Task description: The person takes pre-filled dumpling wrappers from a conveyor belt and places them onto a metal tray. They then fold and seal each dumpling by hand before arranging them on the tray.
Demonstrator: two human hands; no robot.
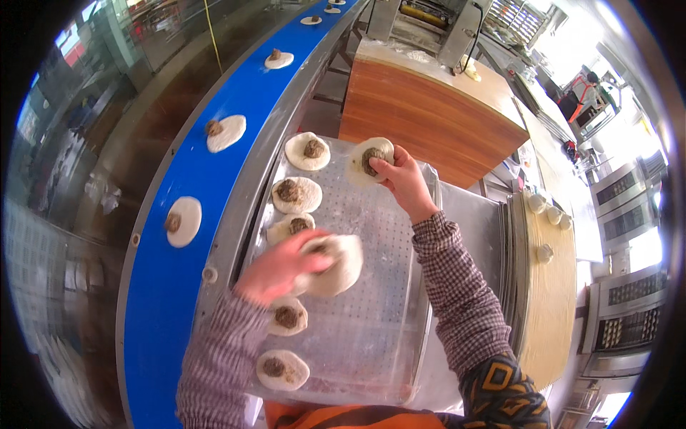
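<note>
My right hand (407, 180) pinches a flat dough round (384, 148) over the far end of a perforated metal tray (368, 325), its thumb pressed on the brown filling. Closer in, my left hand (275, 270), smeared by motion, grips another dough round (344, 266) above the tray's left side; the fingers cover its middle. Down that side of the tray runs a column of several dough rounds, each topped with a brown lump, such as the far one (304, 159) and the near one (291, 375). Some of the column is hidden behind my left hand.
A blue conveyor belt (161, 293) along the left carries several more filled dough rounds (187, 227). Beyond the tray stands a wooden-sided table (421, 118) with a machine. On the right, a cloth-covered board (550, 307) bears several small pale pieces. A person (582, 96) is far off.
</note>
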